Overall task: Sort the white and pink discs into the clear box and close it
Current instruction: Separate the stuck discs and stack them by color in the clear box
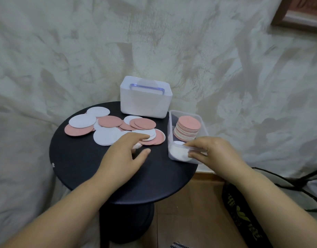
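White and pink round discs (pixel 107 129) lie scattered left of the clear plastic box (pixel 170 129), more stacked inside it; the right hand (pixel 215 151) pinches the box's near wall, while the left hand (pixel 123 154) lays straight fingers on the scattered discs.

The left forearm comes in from 7 o'clock. The left hand (pixel 129 151) lies palm down, fingers nearly straight and reaching toward 1 o'clock, thumb spread apart. The right forearm comes in from 5 o'clock. The right hand (pixel 214 151) points toward 9 o'clock, its curled fingers and thumb pinching the near end of the clear box (pixel 170 129).
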The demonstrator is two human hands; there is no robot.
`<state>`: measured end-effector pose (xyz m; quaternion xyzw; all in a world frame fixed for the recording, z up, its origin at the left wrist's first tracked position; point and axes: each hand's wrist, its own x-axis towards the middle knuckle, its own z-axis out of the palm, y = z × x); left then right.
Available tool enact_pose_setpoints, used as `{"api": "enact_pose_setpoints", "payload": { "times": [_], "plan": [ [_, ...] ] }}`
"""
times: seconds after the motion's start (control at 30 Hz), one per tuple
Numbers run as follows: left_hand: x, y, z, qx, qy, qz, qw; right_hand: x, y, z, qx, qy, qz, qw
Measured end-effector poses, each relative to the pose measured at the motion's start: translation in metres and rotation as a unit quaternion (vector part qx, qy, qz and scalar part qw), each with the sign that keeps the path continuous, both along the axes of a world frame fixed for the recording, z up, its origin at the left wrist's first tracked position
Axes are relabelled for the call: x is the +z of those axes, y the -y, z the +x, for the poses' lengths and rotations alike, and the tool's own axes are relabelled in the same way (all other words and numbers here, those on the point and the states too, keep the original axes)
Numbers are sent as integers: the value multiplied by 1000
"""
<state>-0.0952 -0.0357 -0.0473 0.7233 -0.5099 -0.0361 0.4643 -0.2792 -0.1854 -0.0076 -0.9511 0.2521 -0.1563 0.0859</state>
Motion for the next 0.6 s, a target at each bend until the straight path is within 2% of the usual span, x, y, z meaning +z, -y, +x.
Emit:
{"api": "enact_pose_setpoints", "payload": {
  "times": [0.1, 0.17, 0.23, 0.3, 0.37, 0.47, 0.6],
  "plan": [
    [2, -11, 21, 52, 42, 35, 997, -2, 2, 1, 6, 42, -35, 998],
    [2, -14, 36, 72, 82, 53, 993, -2, -7, 5, 19, 118, -63, 991],
    [2, -14, 50, 89, 105, 77, 988, -1, -25, 16, 49, 193, -58, 978],
    [3, -13, 66, 112, 95, 129, 981, 0, -43, 35, 94, 221, -32, 970],
    [1, -13, 85, 135, 102, 205, 964, 0, -57, 60, 114, 184, 15, 976],
    [-1, -15, 108, 149, 122, 269, 944, -12, -64, 99, 87, 66, 87, 990],
    [-4, -22, 113, 116, 128, 285, 943, -33, -55, 143, 15, -9, 65, 998]
  ]
}}
